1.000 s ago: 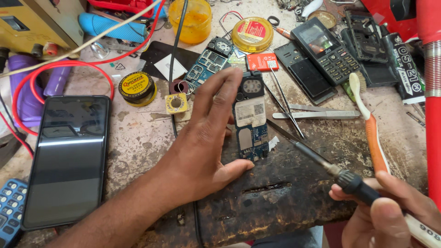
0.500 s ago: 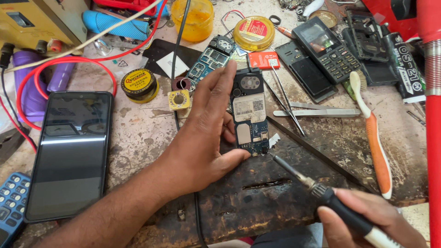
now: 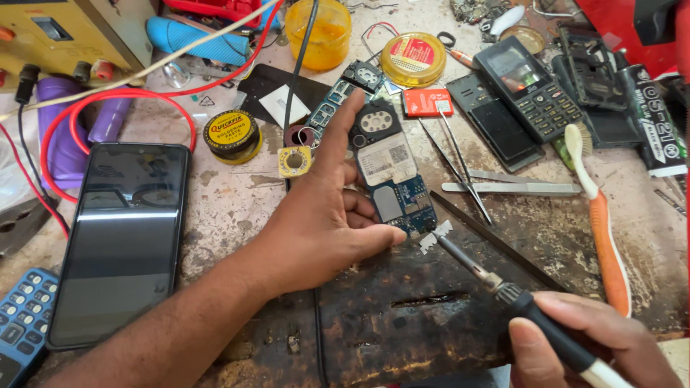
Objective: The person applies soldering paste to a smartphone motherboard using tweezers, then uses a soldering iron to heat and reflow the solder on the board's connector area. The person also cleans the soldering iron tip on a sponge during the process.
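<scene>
1. The left hand lies at the centre of the frame, palm down on the workbench, and steadies a bare phone circuit board: the forefinger runs up along the board's left edge and the thumb presses at its lower end.
2. The circuit board sits just right of centre, upright in the picture, with a round speaker part at its top and a white label in its middle.
3. The right hand, at the lower right, is closed around the black grip of a soldering iron.
4. The iron's metal tip points up and to the left and ends right at the board's lower right corner, beside a small white scrap; whether it touches the board I cannot tell.
5. A black smartphone lies face up at the left, well apart from the hands.
6. A round tin of soldering paste stands above and to the left of the left hand.
7. Tweezers and a flat metal pry tool lie just right of the board.
8. An orange and white toothbrush lies at the right edge of the dark scorched patch.
9. A keypad phone rests at the upper right, and a yellow jar stands at the top centre.
</scene>
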